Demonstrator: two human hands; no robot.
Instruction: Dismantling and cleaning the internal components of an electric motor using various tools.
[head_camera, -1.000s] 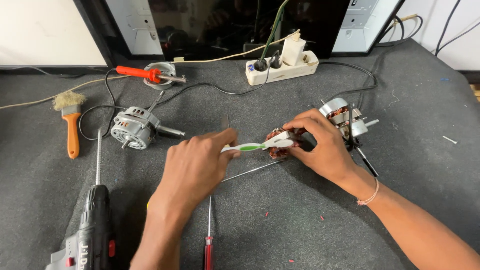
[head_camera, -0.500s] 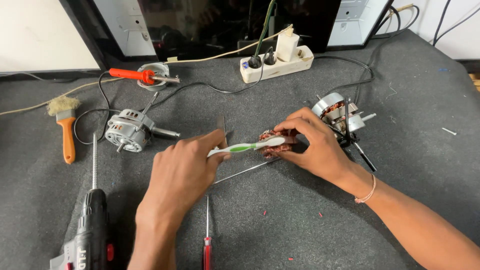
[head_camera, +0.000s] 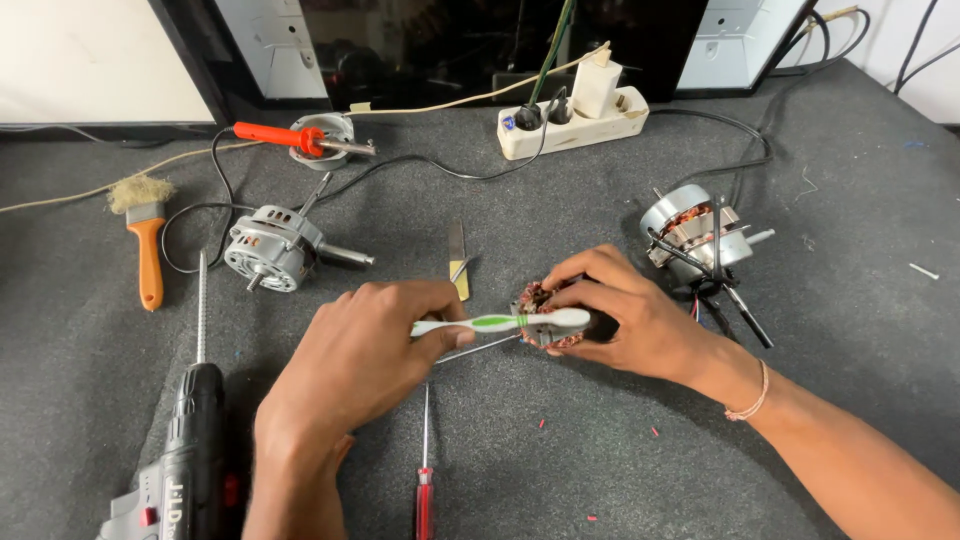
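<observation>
Mid-frame on the grey bench (head_camera: 620, 440), the right hand (head_camera: 625, 320) is curling closed around a small copper-wound motor armature (head_camera: 545, 318), fingers wrapping over its top and far side, thumb underneath. The left hand (head_camera: 375, 345) is pinching the handle end of a white-and-green toothbrush (head_camera: 500, 322) between thumb and forefingers, closed on it. The brush is lying nearly level, long axis running left to right, its head resting against the near face of the armature; so the armature is sitting just right of the left hand, inside the right hand's grip, with the two hands almost meeting. A thin metal shaft (head_camera: 478, 349) is poking out lower left from the armature, under the brush. Around them: a partly stripped motor (head_camera: 695, 235) right of centre, an intact small motor (head_camera: 275, 248) to the left, an orange-handled paintbrush (head_camera: 148, 245) at far left, a soldering iron (head_camera: 290, 137) upper left, a power strip (head_camera: 575, 120) at top centre, a cordless drill (head_camera: 185, 450) lower left, and a red-handled screwdriver (head_camera: 425, 470) at the bottom edge.
</observation>
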